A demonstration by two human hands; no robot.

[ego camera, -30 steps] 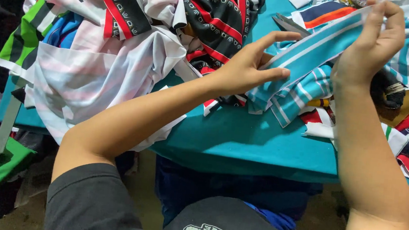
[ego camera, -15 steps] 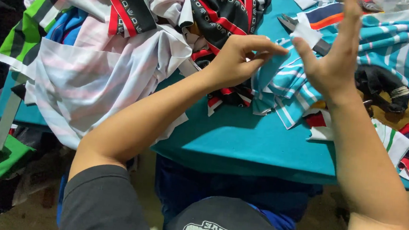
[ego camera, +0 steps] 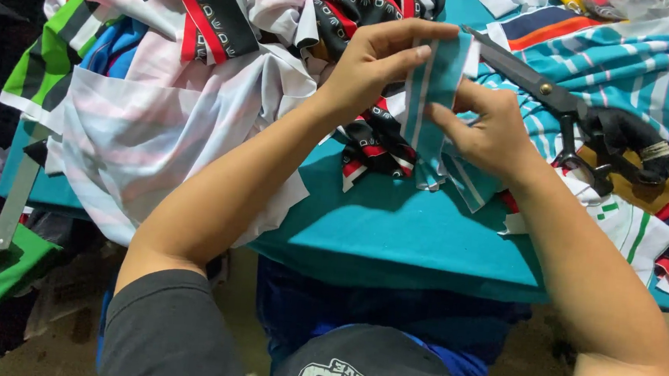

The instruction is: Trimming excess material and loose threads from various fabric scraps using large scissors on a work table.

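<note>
Both hands drawn together, left hand (ego camera: pixel 370 62) and right hand (ego camera: pixel 489 129) pinching teal strip (ego camera: pixel 433 92) (upright)

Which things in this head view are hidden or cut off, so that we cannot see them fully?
- Teal striped fabric strip: its lower part is hidden by the right hand and the left hand.
- Black scissors: handles partly lost in cloth.
- Teal table: mostly buried under the garment pile.

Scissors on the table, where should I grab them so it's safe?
Probably by the black handle loops of the scissors, coming from the near right side. The loops point toward the person, beside the right hand, while the blades point away to the upper left, partly behind the teal striped fabric strip that both hands pinch.
</note>
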